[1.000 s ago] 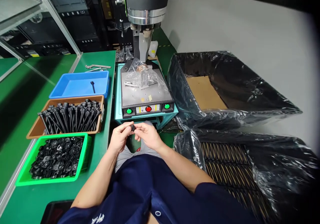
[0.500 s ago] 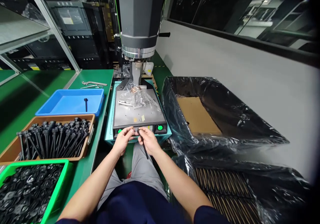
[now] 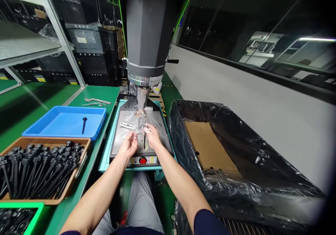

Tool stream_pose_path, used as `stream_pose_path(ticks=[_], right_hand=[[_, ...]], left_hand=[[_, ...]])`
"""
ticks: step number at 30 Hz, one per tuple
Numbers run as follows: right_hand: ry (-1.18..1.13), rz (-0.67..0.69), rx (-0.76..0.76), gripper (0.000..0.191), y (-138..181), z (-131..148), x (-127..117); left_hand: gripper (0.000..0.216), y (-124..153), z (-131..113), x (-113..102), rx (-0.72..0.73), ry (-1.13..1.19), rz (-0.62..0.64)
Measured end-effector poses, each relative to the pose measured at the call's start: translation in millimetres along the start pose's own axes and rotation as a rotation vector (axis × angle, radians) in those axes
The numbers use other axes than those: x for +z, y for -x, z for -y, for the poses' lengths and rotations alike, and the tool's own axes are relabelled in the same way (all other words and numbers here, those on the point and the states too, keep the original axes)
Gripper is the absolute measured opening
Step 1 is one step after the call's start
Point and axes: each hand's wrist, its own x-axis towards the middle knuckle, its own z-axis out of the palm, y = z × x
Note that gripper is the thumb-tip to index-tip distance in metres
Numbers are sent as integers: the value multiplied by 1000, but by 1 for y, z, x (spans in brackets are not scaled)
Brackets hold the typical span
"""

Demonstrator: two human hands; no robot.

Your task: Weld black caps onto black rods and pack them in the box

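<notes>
Both my hands reach over the grey plate [image 3: 123,137] of the press machine. My right hand [image 3: 152,136] pinches a thin black pin part [image 3: 144,142] by its top, with the stem hanging down. My left hand [image 3: 130,144] hovers beside it with fingers curled and nothing seen in them. Just beyond the fingertips lies crumpled clear plastic film [image 3: 139,121] under the machine's metal horn [image 3: 142,97]. A red button [image 3: 142,160] sits on the machine's front panel, between my wrists.
On the green bench at left stand a blue tray [image 3: 52,124] holding one black pin, a brown tray [image 3: 39,165] full of black pins, and a green bin [image 3: 15,219] of black parts. A carton lined with black plastic [image 3: 223,151] stands at right.
My hands have moved forward from my lap, past the button panel, onto the machine plate. The view has tilted up. The pin part stays in my right hand.
</notes>
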Motion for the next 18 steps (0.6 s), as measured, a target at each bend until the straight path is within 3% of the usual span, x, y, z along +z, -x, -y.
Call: stream_pose_path(ticks=[4, 9, 13, 18], right_hand=[[200, -22, -238, 34, -17, 15, -2], [329, -35, -337, 33, -36, 35, 7], [340, 15, -376, 31, -54, 40, 17], [429, -14, -299, 29, -77, 37, 28]], left_hand=[[15, 19, -8, 9, 53, -37, 72], [13, 26, -14, 20, 101, -116, 138], [11, 22, -20, 29, 121, -121, 192], [12, 20, -28, 36, 156, -116, 252]])
